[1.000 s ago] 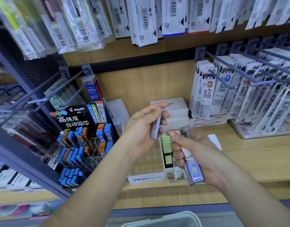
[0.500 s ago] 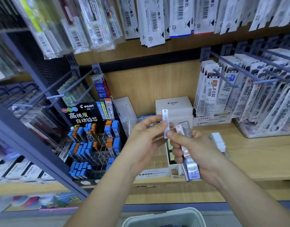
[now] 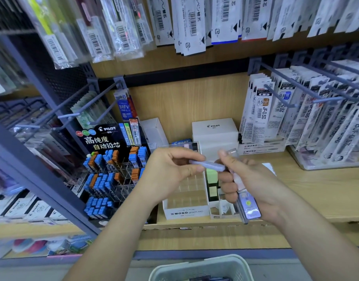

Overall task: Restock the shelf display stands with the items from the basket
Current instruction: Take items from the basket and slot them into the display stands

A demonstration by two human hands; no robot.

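In the head view we see the left hand (image 3: 170,171) pinching one end of a slim lavender case (image 3: 208,165) just above the clear MONO stand (image 3: 186,211). The right hand (image 3: 255,185) has its fingers wrapped round a bundle of further cases (image 3: 248,205). We judge the restock barely begun: the stand's cells look nearly all empty, that bundle is unplaced, and the basket (image 3: 194,267) below holds something dark. The lavender case lies nearly level, its long axis left to right and its free end toward the right hand, while the bundle's long axis runs from the shelf toward us.
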